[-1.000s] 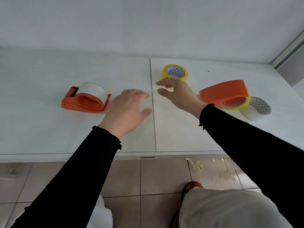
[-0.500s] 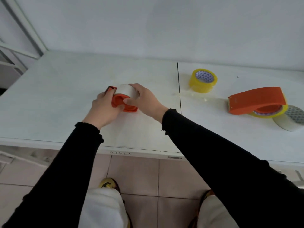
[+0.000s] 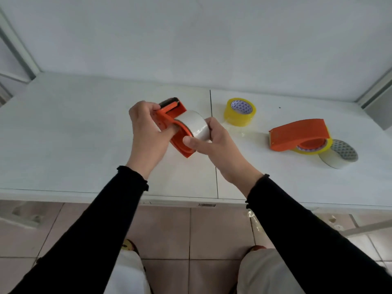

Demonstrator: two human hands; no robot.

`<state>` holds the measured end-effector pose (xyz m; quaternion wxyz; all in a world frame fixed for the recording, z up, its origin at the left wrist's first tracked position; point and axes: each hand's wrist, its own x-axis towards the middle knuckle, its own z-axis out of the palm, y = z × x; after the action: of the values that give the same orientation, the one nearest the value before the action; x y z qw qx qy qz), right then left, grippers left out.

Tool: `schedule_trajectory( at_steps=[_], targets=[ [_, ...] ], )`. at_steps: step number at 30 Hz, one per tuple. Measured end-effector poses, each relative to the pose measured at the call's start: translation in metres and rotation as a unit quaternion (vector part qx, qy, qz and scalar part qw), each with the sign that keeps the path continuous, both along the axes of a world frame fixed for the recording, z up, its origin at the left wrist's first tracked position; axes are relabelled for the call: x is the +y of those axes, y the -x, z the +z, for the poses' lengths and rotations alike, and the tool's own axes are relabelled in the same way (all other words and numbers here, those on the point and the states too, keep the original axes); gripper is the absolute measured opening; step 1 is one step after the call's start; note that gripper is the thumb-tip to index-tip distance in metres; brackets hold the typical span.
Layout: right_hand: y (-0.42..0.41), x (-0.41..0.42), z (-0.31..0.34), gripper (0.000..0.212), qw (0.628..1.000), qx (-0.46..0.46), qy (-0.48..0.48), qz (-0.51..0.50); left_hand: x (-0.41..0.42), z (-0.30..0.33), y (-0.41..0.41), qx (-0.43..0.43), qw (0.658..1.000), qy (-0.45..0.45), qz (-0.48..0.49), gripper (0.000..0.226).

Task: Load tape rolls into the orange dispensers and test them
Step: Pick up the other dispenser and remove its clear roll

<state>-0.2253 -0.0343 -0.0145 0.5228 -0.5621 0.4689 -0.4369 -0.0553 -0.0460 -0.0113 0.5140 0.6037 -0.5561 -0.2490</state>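
Both hands hold one orange dispenser (image 3: 169,115) above the white table (image 3: 63,134). My left hand (image 3: 148,134) grips its handle end, near the black roller at the top. My right hand (image 3: 214,143) wraps the clear tape roll (image 3: 196,126) seated in that dispenser. A second orange dispenser (image 3: 297,133) lies on the table to the right, with a yellow-rimmed roll inside it. A loose yellow tape roll (image 3: 239,112) stands behind my right hand. A whitish roll (image 3: 339,154) leans against the second dispenser.
A dark seam (image 3: 213,145) runs front to back through the table under my hands. The table's front edge (image 3: 169,200) lies just in front of my legs, with tiled floor below. A wall closes off the back.
Both hands closed on the left dispenser where it lay, then lifted it off the table and tilted it. The view shifted left, then recentred.
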Motion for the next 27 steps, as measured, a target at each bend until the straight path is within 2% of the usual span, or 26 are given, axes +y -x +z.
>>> schedule_trajectory(
  at_steps=[3, 5, 6, 9, 12, 16, 18, 20, 23, 25, 27],
  targets=[
    [-0.001, 0.015, -0.003, 0.045, 0.999, -0.027, 0.031, -0.018, 0.011, 0.002, 0.025, 0.203, 0.978, -0.057, 0.007, 0.059],
    [-0.001, 0.017, -0.006, 0.040, 0.997, -0.038, 0.056, -0.032, 0.015, 0.001, 0.034, 0.305, 0.946, -0.101, -0.036, 0.036],
    [0.000, 0.016, -0.007, 0.036, 0.997, -0.037, 0.068, -0.031, 0.016, 0.003, 0.037, 0.327, 0.937, -0.107, -0.066, 0.024],
    [0.008, 0.013, -0.010, 0.027, 0.995, -0.020, 0.094, -0.008, 0.015, 0.005, 0.040, 0.332, 0.927, -0.102, -0.140, 0.033],
    [0.014, 0.014, -0.011, 0.023, 0.996, -0.011, 0.091, -0.003, 0.013, 0.004, 0.044, 0.299, 0.931, -0.102, -0.183, 0.034],
    [0.017, 0.009, -0.012, 0.027, 0.992, 0.038, 0.098, -0.067, 0.015, 0.000, 0.053, 0.346, 0.917, -0.078, -0.184, 0.028],
    [0.021, 0.007, -0.013, 0.025, 0.984, 0.070, 0.115, -0.119, 0.014, 0.001, 0.057, 0.328, 0.932, -0.058, -0.141, 0.032],
    [0.026, 0.005, -0.011, 0.027, 0.976, 0.095, 0.129, -0.146, 0.013, 0.001, 0.059, 0.323, 0.939, -0.051, -0.108, 0.028],
    [0.031, 0.005, -0.008, 0.048, 0.969, 0.125, 0.153, -0.149, 0.012, -0.001, 0.064, 0.376, 0.912, -0.090, -0.137, 0.020],
    [0.033, 0.005, -0.007, 0.042, 0.962, 0.142, 0.160, -0.170, 0.012, -0.003, 0.068, 0.410, 0.894, -0.115, -0.139, 0.014],
    [0.035, 0.007, -0.002, 0.046, 0.943, 0.203, 0.180, -0.193, 0.012, -0.003, 0.072, 0.446, 0.875, -0.130, -0.132, 0.009]
  ],
)
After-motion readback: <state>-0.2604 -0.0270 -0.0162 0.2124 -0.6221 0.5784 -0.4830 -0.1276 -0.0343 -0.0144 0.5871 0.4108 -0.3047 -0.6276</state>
